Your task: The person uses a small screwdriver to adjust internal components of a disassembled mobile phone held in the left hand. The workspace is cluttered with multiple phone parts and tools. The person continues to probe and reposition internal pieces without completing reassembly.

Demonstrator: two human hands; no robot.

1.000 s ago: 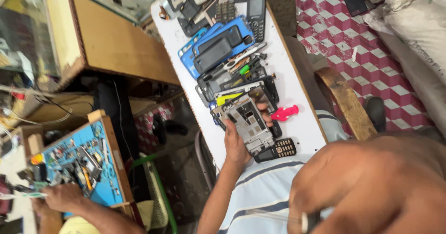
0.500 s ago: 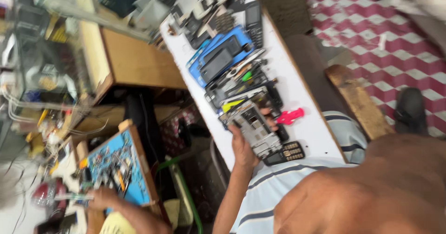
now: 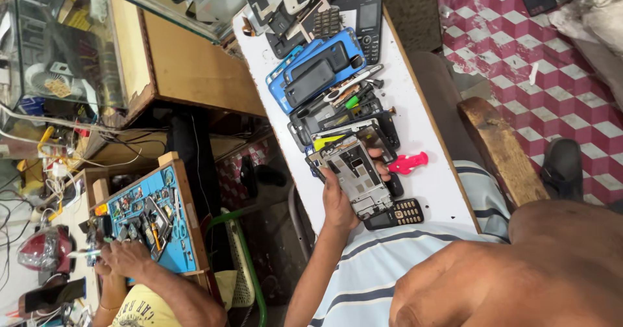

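One hand, left [image 3: 339, 200], grips bare phone frame [image 3: 359, 179] by edges above white bench [image 3: 431, 138]; right hand unseen, state unknown. Keep thumb off circuit face, frame level, clear of pink tool [image 3: 407, 163].

Counts on and around the white table [image 3: 428, 171]

Two whole keypad phones: black phone [image 3: 368, 18] at the far end, dark phone [image 3: 394, 214] at the near end. One opened phone frame [image 3: 359, 177], gripped in one hand [image 3: 337, 200]. One pink tool [image 3: 407, 163]. Two blue trays [image 3: 315, 74], stacked, with two dark phone backs lying on top. One heap of loose phone shells and keypads [image 3: 298, 5], too jumbled to count. One arm [image 3: 519, 275] close to the lens, hand not visible. One co-worker's hand [image 3: 123, 259] seen at one blue work mat [image 3: 152, 216]. One wooden bench [image 3: 500, 151]. One dark shoe [image 3: 562, 168] on the tiled floor.
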